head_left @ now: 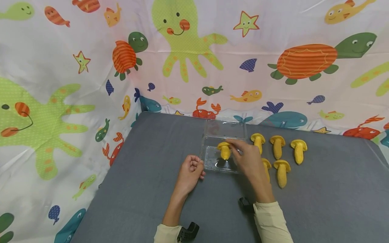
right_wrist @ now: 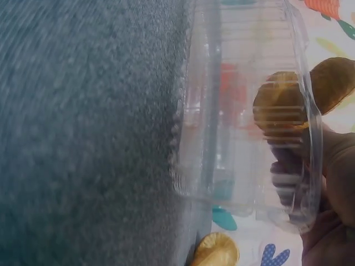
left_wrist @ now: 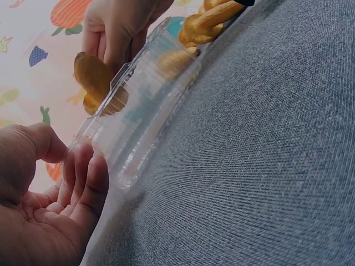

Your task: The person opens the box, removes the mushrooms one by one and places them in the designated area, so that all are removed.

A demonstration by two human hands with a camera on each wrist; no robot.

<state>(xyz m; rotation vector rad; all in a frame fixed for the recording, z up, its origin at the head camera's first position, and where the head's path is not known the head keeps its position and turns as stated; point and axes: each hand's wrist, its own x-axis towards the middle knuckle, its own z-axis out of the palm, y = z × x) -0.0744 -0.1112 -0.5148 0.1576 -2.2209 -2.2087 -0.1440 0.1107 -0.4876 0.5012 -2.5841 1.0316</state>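
A clear plastic clamshell container [head_left: 223,170] sits on the grey table, its lid [head_left: 225,128] folded back toward the wall. My left hand [head_left: 189,172] pinches the near left rim of the container between thumb and fingers, as the left wrist view shows. Over the tray, my right hand [head_left: 247,158] holds a yellow mushroom [head_left: 225,152] by its cap, the stem pointing toward me. In the right wrist view this mushroom [right_wrist: 333,83] shows partly through the clear wall [right_wrist: 194,155]. Fingers of the right hand hide part of the cap.
Right of the container, several more yellow mushrooms lie in two rows, among them one at the back right [head_left: 299,152] and one in front [head_left: 282,173]. My right forearm partly covers the nearest ones. A sea-animal curtain [head_left: 182,101] borders the grey table [head_left: 328,199] behind and left.
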